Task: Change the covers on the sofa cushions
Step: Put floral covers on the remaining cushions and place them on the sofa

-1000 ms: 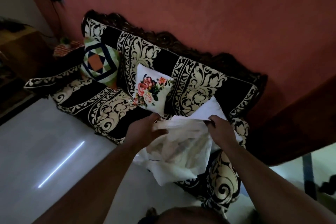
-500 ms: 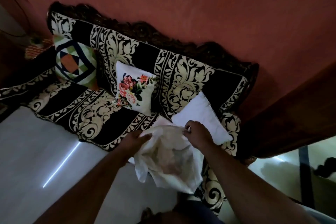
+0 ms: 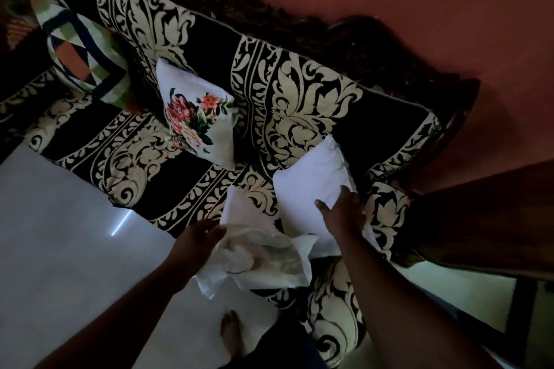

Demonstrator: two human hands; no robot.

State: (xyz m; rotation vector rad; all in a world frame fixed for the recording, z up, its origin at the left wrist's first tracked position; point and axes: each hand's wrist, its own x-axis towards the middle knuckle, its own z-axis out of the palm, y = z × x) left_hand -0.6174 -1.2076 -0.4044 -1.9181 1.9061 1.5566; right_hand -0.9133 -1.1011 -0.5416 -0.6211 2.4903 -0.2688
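The right hand (image 3: 341, 213) was laid on the near corner of the bare white cushion (image 3: 311, 186), fingers spread and nearly straight, so that the cushion was pressed rather than gripped. The cushion was propped against the sofa (image 3: 299, 93) backrest just beyond this hand, with the patterned armrest (image 3: 386, 213) close on its right. The left hand (image 3: 199, 238) was held at the left edge of the loose white cover (image 3: 263, 257), fingers extended and touching the cloth; no grip could be made out. The cover was draped over the seat's front edge, between the two hands, partly hanging towards the pale floor (image 3: 69, 249). Left of the left hand, open floor was seen. Further beyond it, a floral cushion (image 3: 199, 114) and a geometric cushion (image 3: 84, 54) were leaned against the backrest.
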